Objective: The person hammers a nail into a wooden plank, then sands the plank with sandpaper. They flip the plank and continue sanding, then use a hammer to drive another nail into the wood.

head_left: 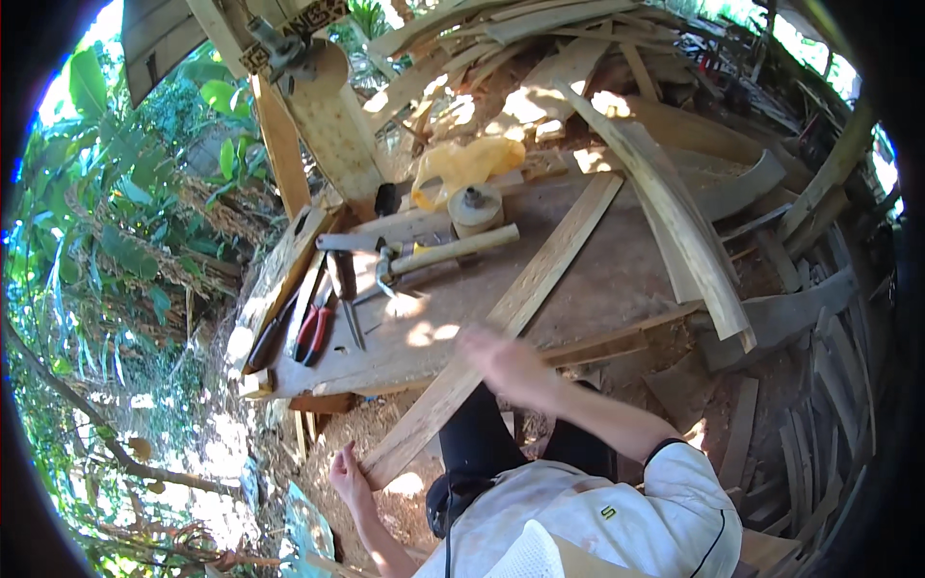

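Note:
A long, flat wooden plank (540,275) lies slantwise across the workbench, its near end sticking out past the bench edge over my legs. My left hand (352,475) is closed at that near end, gripping the plank by its edge. Over the middle of the plank is my right hand (496,358), smeared by motion. Its fingers do not show clearly, and whether it touches the wood I cannot tell.
On the workbench (405,352) lie red-handled pliers (314,332), a wooden-handled hammer (453,250), a dark-handled hammer (341,270), a round container (474,209) and a yellow plastic bag (462,171). Curved boards (674,212) lean at the right. Stacked wood strips (540,34) rise behind.

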`<state>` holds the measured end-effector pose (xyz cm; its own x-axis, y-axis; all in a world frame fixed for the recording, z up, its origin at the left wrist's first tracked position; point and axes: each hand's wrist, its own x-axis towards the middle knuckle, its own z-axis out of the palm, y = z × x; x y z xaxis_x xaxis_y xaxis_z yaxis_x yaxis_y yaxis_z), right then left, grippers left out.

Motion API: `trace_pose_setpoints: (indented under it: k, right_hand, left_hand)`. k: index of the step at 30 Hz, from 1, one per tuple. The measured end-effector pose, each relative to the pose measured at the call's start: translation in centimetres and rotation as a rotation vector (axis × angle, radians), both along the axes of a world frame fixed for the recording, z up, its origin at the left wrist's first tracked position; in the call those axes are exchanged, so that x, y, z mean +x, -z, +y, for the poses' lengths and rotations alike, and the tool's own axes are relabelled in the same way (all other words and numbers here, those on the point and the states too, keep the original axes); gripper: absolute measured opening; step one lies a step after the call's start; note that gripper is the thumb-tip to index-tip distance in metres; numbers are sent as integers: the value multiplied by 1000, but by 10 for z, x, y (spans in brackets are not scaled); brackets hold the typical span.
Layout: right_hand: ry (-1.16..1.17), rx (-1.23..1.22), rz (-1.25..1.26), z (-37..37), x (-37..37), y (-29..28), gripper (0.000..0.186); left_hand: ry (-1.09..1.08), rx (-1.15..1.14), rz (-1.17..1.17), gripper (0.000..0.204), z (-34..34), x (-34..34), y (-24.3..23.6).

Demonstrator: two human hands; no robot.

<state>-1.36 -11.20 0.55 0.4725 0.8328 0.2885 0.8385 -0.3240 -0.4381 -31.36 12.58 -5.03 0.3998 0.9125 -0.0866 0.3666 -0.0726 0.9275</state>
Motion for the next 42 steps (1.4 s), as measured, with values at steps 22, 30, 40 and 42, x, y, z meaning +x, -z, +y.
trace_pose_setpoints:
  k: [22, 30, 40, 42]
  right_hand:
    - [343, -88, -25, -49, 92, 9, 22]
    - [204, 157, -151, -52, 60, 30, 29]
    - [277, 119, -115, -73, 93, 27, 23]
    - [419, 69, 1, -88, 118, 12, 20]
  left_hand:
    - [813, 927, 163, 53, -75, 142, -29]
    - [807, 971, 181, 52, -56, 125, -30]
    - [784, 972, 197, 50, -49, 122, -30]
    - [784, 930, 176, 50, -49, 123, -30]
